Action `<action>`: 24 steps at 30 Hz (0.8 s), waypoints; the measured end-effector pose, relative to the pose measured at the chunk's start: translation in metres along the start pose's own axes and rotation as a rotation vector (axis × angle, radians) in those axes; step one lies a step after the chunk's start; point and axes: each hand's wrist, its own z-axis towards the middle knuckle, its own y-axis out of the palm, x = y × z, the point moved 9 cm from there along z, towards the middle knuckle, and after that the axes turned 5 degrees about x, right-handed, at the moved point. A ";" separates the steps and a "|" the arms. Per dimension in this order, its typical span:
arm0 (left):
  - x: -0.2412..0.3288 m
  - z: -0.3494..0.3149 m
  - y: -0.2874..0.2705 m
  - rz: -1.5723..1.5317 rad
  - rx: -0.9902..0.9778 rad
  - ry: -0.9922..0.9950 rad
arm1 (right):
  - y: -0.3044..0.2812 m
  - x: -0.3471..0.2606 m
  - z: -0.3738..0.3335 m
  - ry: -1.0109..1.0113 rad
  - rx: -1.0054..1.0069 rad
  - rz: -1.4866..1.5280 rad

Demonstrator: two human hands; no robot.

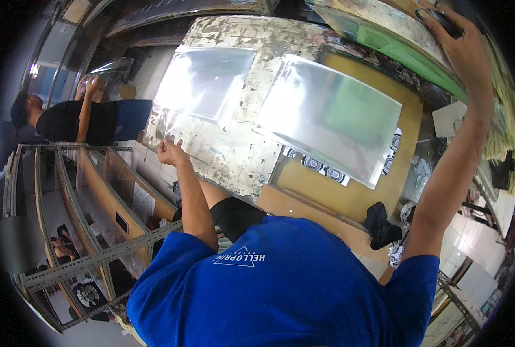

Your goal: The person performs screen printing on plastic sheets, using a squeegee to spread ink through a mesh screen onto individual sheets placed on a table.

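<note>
Left hand [175,153]: reaches over the near left edge of the table [237,153]; pinches the near corner of the left sheet between thumb and fingertips.
Left arm: bent at the elbow, with forearm pointing far and slightly left, clear of the tabletop.
Right hand [457,37]: raised at the far right, above a green-sided ledge [379,46]; turned leftward at the wrist, with fingers curled around a small dark object [444,24], kind impossible to tell.
Right arm: stretched long up the right side, only lightly bent at the elbow.
Left sheet [205,81]: transparent, glossy; lies on the far left part of the paint-stained table.
Right sheet [338,113]: transparent, catching white glare; lies slantwise over a yellow board [298,182], right of the left sheet and apart from it.
Round black-and-white prints [324,169]: jut from under the near edge of the right sheet.
Black cloth [380,226]: crumpled, near right of the board.
Co-worker [95,120]: dark-topped, at the far left; holds up another clear sheet [116,66].
Metal rack [104,258]: stands near left, with wooden-edged shelves.
</note>
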 end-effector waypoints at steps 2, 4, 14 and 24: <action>-0.010 0.023 -0.019 0.024 0.077 -0.015 | 0.011 -0.002 -0.001 0.087 -0.158 0.067; -0.019 0.047 -0.036 0.062 0.137 0.020 | 0.012 -0.009 -0.002 0.093 -0.198 0.070; 0.027 -0.066 0.061 0.271 -0.262 0.530 | -0.038 -0.110 -0.040 0.175 -0.076 0.123; 0.078 -0.388 0.104 -0.289 -1.236 -0.402 | 0.000 -0.122 -0.196 -0.021 -0.070 0.104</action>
